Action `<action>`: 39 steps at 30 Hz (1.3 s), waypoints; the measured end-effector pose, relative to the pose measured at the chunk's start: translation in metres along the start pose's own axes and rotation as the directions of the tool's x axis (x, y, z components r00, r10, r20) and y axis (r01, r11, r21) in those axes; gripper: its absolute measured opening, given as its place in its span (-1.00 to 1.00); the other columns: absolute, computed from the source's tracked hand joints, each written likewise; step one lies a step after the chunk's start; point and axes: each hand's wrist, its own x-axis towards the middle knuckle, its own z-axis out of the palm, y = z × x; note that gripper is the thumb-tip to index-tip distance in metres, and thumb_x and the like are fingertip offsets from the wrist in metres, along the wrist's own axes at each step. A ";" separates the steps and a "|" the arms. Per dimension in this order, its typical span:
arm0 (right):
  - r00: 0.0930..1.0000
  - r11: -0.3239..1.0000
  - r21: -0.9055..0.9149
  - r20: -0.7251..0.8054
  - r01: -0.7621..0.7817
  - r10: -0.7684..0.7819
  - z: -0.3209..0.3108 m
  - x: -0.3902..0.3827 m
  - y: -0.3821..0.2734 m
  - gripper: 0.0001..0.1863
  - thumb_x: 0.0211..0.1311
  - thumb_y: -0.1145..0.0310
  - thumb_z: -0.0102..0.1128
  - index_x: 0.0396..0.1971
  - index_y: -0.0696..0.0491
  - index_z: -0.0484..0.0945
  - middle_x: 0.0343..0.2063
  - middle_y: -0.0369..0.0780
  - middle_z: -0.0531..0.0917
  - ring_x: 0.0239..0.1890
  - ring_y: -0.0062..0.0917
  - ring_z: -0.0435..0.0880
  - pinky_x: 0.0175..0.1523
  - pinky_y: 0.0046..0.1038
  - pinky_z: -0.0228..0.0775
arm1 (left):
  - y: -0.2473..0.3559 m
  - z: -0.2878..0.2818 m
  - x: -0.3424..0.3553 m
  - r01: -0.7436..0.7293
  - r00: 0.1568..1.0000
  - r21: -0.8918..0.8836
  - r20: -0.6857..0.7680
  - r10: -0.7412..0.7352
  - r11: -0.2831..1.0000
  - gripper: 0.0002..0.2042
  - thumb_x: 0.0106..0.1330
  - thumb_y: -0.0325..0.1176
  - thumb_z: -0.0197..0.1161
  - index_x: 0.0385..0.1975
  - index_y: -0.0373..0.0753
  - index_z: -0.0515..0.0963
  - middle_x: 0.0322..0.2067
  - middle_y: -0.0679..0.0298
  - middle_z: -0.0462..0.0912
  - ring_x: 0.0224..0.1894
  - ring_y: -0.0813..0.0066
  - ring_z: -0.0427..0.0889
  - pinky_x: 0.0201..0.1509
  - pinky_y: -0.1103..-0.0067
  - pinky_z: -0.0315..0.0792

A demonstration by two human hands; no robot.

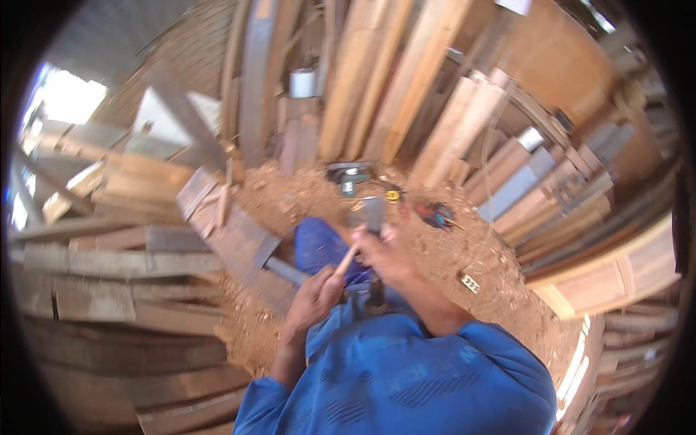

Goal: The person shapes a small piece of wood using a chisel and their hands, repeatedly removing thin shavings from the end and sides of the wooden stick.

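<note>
My left hand [321, 293] is closed around the lower end of a thin, pale wooden stick [349, 259] that slants up to the right. The stick's upper end reaches the fingers of my right hand [386, 254]. That hand is wrapped round a tool with a broad, flat grey metal blade [373, 212] pointing away from me. A dark handle end [376, 295] shows below the right hand; blur hides the tool's exact kind. Left of my hands, a hammer-like tool with a grey handle [288, 271] and dark head lies across a wide plank [243, 243].
Stacked boards [138, 290] fill the left side. Tall timbers [391, 80] lean at the back, and more boards stand at right. On the shavings-covered ground [464, 254] lie a green-and-black power tool [349, 181], a yellow tape measure [393, 196] and a red-and-black item [436, 215].
</note>
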 end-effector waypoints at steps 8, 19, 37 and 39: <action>1.000 0.981 0.192 0.000 -0.003 0.003 0.011 0.006 -0.024 -0.82 0.36 0.35 0.01 -0.14 0.10 0.43 -0.58 -0.36 0.40 -0.67 -0.78 0.28 -0.61 -0.63 0.23 | -0.045 -0.021 -0.057 0.224 0.931 -0.377 -0.192 -0.312 0.899 -0.69 0.51 -0.16 -0.09 -0.29 -0.25 0.48 -0.63 0.40 0.40 -0.59 0.65 0.35 -0.51 0.67 0.28; 0.773 0.753 0.381 0.579 -0.537 0.259 0.087 -0.030 -0.018 -0.82 0.43 0.29 -0.10 -0.11 0.04 0.37 -0.52 -0.37 0.38 -0.63 -0.75 0.30 -0.49 -0.55 0.33 | -0.026 -0.034 -0.018 -0.054 0.861 -0.488 -0.465 -0.207 0.871 -0.76 0.50 -0.26 -0.06 -0.25 -0.26 0.50 -0.64 0.50 0.34 -0.59 0.78 0.24 -0.54 0.72 0.14; 0.800 0.788 0.410 0.576 -0.460 0.167 0.056 -0.038 -0.032 -0.84 0.46 0.27 -0.16 -0.19 0.03 0.34 -0.60 -0.39 0.28 -0.71 -0.78 0.20 -0.56 -0.58 0.27 | 0.005 -0.015 -0.005 -0.048 0.900 0.297 -0.401 0.170 0.954 -0.82 0.39 -0.39 0.02 -0.21 -0.33 0.54 -0.50 0.09 0.56 -0.50 0.20 0.62 -0.41 0.44 0.44; 0.824 0.779 0.441 0.542 -0.446 0.165 0.048 -0.041 -0.037 -0.84 0.47 0.26 -0.16 -0.20 0.03 0.33 -0.60 -0.39 0.27 -0.71 -0.78 0.19 -0.56 -0.58 0.26 | 0.011 -0.013 -0.013 -0.024 0.909 0.306 -0.391 0.148 0.952 -0.82 0.39 -0.38 0.02 -0.24 -0.32 0.54 -0.50 0.08 0.56 -0.50 0.14 0.62 -0.42 0.41 0.44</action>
